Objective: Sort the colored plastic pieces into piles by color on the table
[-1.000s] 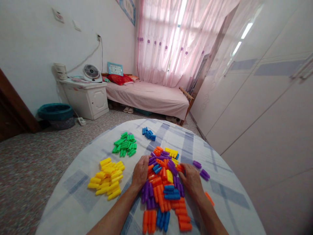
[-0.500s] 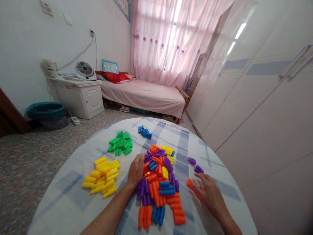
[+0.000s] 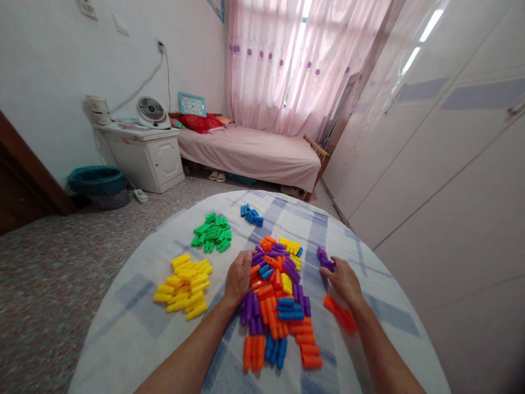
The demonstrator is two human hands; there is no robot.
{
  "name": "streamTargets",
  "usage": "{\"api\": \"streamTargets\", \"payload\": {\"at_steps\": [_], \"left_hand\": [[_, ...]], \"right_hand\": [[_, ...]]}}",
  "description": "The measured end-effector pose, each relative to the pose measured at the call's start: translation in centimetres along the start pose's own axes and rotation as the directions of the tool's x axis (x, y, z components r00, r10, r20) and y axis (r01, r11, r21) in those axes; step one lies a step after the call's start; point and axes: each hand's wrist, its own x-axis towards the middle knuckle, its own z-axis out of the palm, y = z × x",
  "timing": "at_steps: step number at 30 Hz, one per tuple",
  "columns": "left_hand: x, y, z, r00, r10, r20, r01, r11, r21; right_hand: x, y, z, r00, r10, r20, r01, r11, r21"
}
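While the right hand [image 3: 343, 280] is over toward the table's right edge, its thumb and fingers are partly curled around a couple of purple pieces [image 3: 323, 255], little plastic tube-shaped things. It's touching them for sure, but I honestly can't tell if it has a proper grip. Just beside that forearm, a few orange pieces [image 3: 340, 313] lie on the cloth, on the near side of the purple ones.

Over on the other side, the left hand [image 3: 239, 275] is loosely bent against the left side of the big mixed pile [image 3: 276, 280]. Its fingertips are tucked out of sight, so no clue whether it's actually holding anything. That pile is a jumble of orange, purple, blue and yellow pieces, running from around the middle of the table [image 3: 123, 345] toward the near edge.

Further out it's single colors. The yellow pile [image 3: 184, 283] sits out toward the left edge, well apart from the mixed one. Beyond it there's the green pile [image 3: 212, 232], and the small blue pile [image 3: 251, 215] is closest to the far edge. Everything's lying on a blue-and-white checked cloth, by the way.

Past the far edge you've got a bed [image 3: 254, 150] with pink covers, plus a white cabinet [image 3: 143, 158] with a fan [image 3: 152, 111] on top.
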Motion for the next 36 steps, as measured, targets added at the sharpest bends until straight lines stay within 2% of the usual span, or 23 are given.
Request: {"api": "streamTargets", "payload": {"at_steps": [2, 5, 8, 11, 13, 16, 21, 25, 30, 33, 36], "left_hand": [[0.0, 0.0, 0.0, 1.000, 0.003, -0.003, -0.003, 1.000, -0.005], [0.0, 0.0, 0.0, 1.000, 0.006, -0.008, -0.006, 1.000, 0.001], [0.0, -0.1, 0.1, 1.000, 0.006, -0.020, -0.006, 1.000, 0.005], [0.1, -0.1, 0.1, 1.000, -0.002, -0.025, 0.002, 1.000, 0.009], [0.0, -0.1, 0.1, 1.000, 0.002, -0.023, -0.002, 1.000, 0.024], [0.0, 0.1, -0.1, 0.999, 0.029, -0.014, -0.029, 0.998, 0.053], [0.0, 0.0, -0.1, 0.999, 0.029, -0.015, -0.028, 0.999, 0.038], [0.0, -0.2, 0.1, 1.000, 0.015, -0.017, -0.015, 0.999, 0.035], [0.0, -0.1, 0.1, 1.000, -0.001, -0.015, 0.001, 1.000, 0.013], [0.0, 0.0, 0.0, 1.000, -0.002, -0.016, 0.002, 1.000, 0.018], [0.0, 0.0, 0.0, 1.000, -0.004, -0.012, 0.004, 1.000, 0.011]], "right_hand": [[-0.7, -0.8, -0.6, 0.999, -0.022, -0.042, 0.021, 1.000, -0.002], [-3.9, -1.6, -1.7, 0.994, -0.083, -0.070, 0.088, 0.994, 0.070], [-8.7, -2.1, -2.1, 0.986, -0.162, 0.051, 0.145, 0.960, 0.241], [-13.2, -2.5, -1.6, 0.968, -0.212, 0.134, 0.165, 0.941, 0.296], [-15.2, -2.7, -0.9, 0.969, -0.220, 0.109, 0.184, 0.945, 0.270], [-16.6, -2.9, 0.2, 0.977, -0.207, 0.058, 0.187, 0.953, 0.238], [-16.5, -1.4, 1.3, 0.972, -0.232, -0.044, 0.235, 0.933, 0.273], [-15.6, 1.0, 0.4, 0.965, -0.228, -0.132, 0.256, 0.927, 0.275], [-11.9, 3.4, -1.7, 0.962, -0.042, -0.270, 0.113, 0.962, 0.250], [-9.2, 4.1, -1.2, 0.971, 0.037, -0.235, 0.033, 0.956, 0.290], [-7.9, 4.1, 0.3, 0.984, 0.050, -0.170, 0.008, 0.947, 0.322]]}}
